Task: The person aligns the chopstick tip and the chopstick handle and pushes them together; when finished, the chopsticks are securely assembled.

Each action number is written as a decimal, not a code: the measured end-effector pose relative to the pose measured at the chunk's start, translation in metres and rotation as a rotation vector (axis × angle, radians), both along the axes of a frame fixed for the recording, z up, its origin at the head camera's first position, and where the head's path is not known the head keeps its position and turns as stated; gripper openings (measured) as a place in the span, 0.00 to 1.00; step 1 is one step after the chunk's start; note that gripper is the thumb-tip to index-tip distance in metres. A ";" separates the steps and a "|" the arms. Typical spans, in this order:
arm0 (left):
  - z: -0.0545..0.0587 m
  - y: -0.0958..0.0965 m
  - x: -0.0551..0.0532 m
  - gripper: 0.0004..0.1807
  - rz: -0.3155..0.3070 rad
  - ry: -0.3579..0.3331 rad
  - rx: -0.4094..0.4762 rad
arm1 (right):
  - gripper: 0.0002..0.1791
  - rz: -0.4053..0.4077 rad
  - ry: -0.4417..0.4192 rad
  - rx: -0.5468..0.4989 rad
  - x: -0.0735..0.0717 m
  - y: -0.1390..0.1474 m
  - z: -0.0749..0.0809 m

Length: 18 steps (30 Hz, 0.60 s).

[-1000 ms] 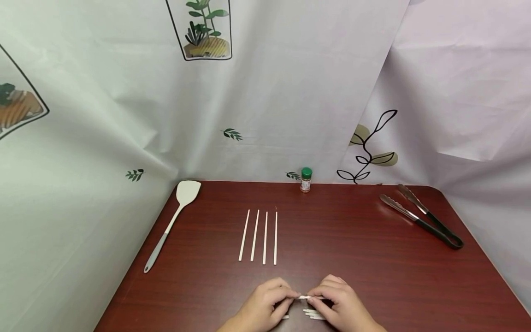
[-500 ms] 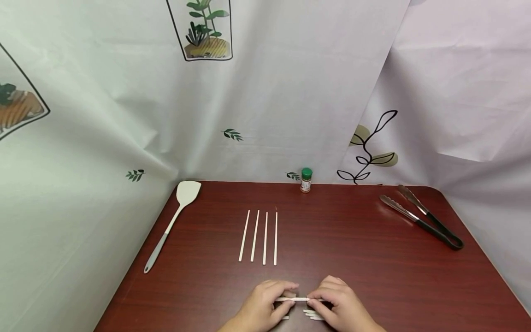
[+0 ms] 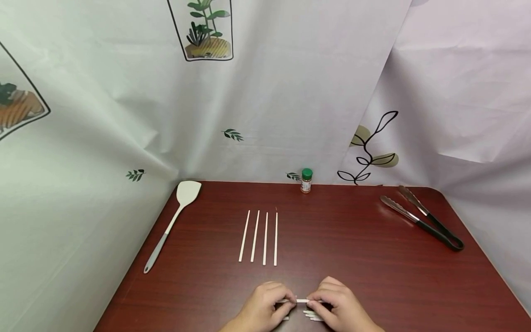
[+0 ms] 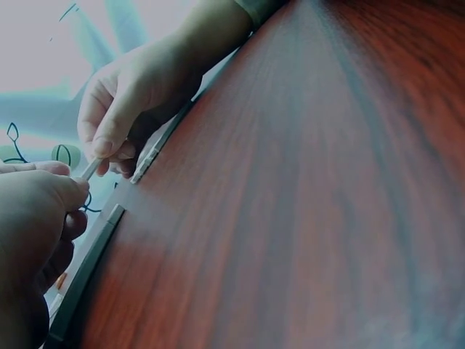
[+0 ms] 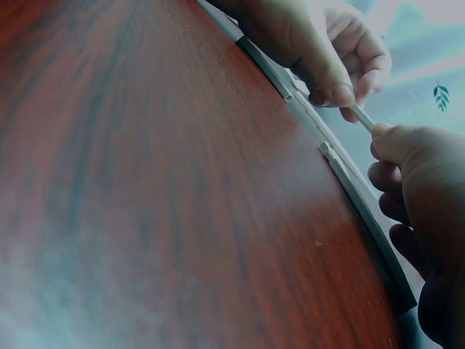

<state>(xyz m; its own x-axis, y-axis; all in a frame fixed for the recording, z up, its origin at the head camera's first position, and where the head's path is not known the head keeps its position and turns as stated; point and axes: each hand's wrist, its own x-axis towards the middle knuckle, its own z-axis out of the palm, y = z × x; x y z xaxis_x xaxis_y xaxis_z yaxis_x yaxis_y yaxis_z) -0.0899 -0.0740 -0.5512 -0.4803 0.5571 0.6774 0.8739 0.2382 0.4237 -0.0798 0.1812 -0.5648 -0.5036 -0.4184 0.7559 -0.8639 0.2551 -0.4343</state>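
A thin white stick (image 3: 302, 301) lies crosswise between both hands, near the front of the table. My left hand (image 3: 265, 306) pinches its left part between thumb and fingers. On the other side, my right hand (image 3: 342, 304) pinches the right part. Fingers hide both ends; only a short middle length shows, also as a stick (image 4: 91, 169) in the left wrist view. Several more white sticks (image 3: 314, 316) lie under and beside the right hand, and a white stick end (image 3: 286, 318) shows by the left hand. Farther back, several white sticks (image 3: 264, 240) lie side by side, spaced apart.
At the left of the dark red table (image 3: 352, 230) lies a white spatula (image 3: 168, 226) with a grey handle. A small green-capped jar (image 3: 306, 180) stands at the back edge. Spread tongs (image 3: 423, 219) with black handles rest at the right. Printed curtains (image 3: 290, 92) surround the table.
The left fingers lifted apart half a second ago, baring the stick's left part, and now they pinch it again. My right hand keeps its hold. The row of sticks stays put.
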 end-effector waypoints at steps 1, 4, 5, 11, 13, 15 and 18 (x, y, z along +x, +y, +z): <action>0.000 0.000 0.000 0.14 -0.003 0.002 0.002 | 0.11 0.001 0.002 0.000 0.000 0.000 0.000; 0.001 0.000 0.000 0.14 -0.001 0.027 0.002 | 0.12 -0.006 0.003 0.009 0.000 -0.001 0.001; 0.001 -0.001 -0.001 0.13 0.009 0.043 0.000 | 0.12 -0.018 0.002 0.017 0.000 -0.001 0.002; 0.003 -0.004 -0.003 0.03 0.144 0.086 0.012 | 0.22 -0.184 -0.056 -0.011 0.003 0.000 0.006; 0.003 -0.005 -0.004 0.04 0.172 0.081 0.008 | 0.23 -0.234 -0.112 -0.054 0.004 0.001 0.006; 0.004 -0.005 -0.004 0.04 0.179 0.081 -0.004 | 0.23 -0.270 -0.158 -0.084 0.005 0.001 0.007; 0.003 -0.005 -0.005 0.03 0.177 0.085 -0.038 | 0.23 -0.305 -0.199 -0.108 0.006 0.000 0.007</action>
<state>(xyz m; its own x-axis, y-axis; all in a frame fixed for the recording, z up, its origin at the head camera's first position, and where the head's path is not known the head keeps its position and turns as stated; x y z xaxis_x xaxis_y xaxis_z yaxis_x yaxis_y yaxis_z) -0.0951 -0.0791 -0.5477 -0.5151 0.4949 0.6999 0.8491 0.4060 0.3378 -0.0738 0.1813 -0.5579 -0.7339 -0.1499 0.6625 -0.6516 0.4310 -0.6242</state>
